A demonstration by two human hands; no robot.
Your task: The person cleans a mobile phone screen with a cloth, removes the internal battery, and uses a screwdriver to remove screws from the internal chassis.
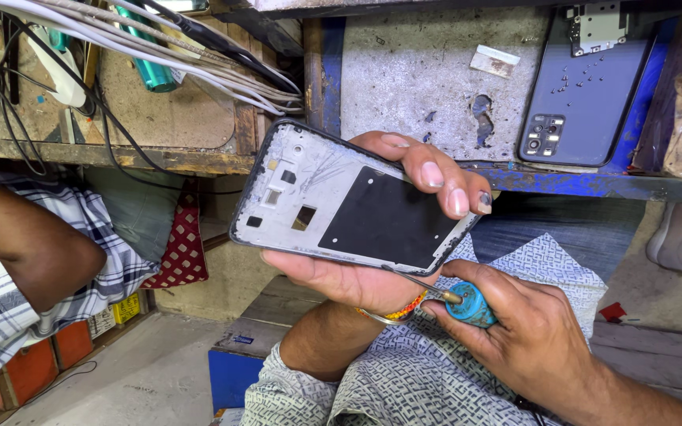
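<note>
Right hand (534, 335) grips a screwdriver (455, 298); its tip could slip, scratching the phone frame (349, 201) clasped in the left hand (380, 268) just above.

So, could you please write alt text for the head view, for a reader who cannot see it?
A left hand holds a stripped phone frame while the right hand holds a teal-handled screwdriver at its lower edge. A blue phone back cover lies on the workbench behind; another person's arm is at left.
</note>
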